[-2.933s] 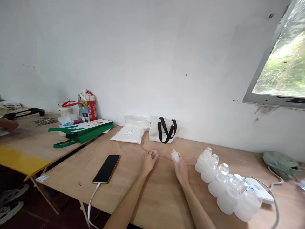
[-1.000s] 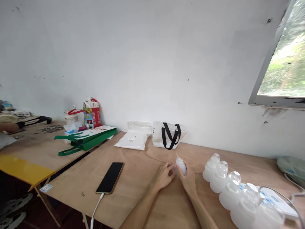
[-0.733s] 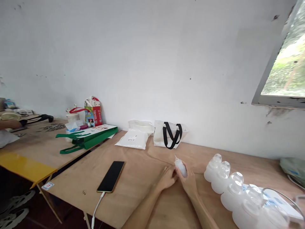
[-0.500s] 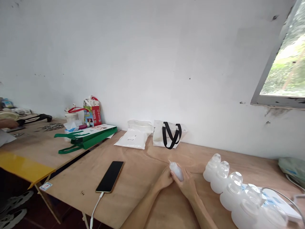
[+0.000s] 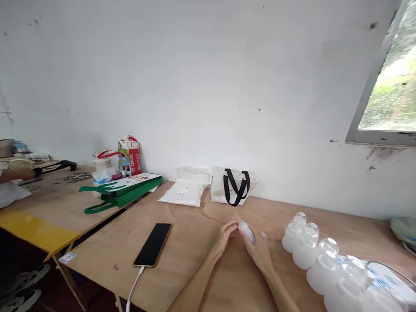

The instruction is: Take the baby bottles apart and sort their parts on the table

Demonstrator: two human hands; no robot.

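My right hand (image 5: 260,251) is closed around a small translucent white bottle (image 5: 247,234), tilted with its narrow clear tip (image 5: 240,221) toward the upper left. Beside that tip is my left hand (image 5: 225,239), its fingers curved and spaced apart. The left fingertips reach the tip or come very near it; whether they touch is hard to tell. By the right knuckles shows a small clear round piece (image 5: 263,235). To the right stands a row of several frosted white bottles (image 5: 305,251) with clear domed caps.
A black phone (image 5: 152,245) on a white cable lies at left. Along the wall sit a white plastic package (image 5: 182,193) and a white bag with black handles (image 5: 217,188). A green-sided bag (image 5: 130,190) lies farther left, near a co-worker's arm (image 5: 17,174). A white box (image 5: 386,277) stands right.
My left hand has drawn slightly away from the bottle, its fingers more apart. My right hand and the bottle have shifted a little right. The small clear piece now shows by the right knuckles.
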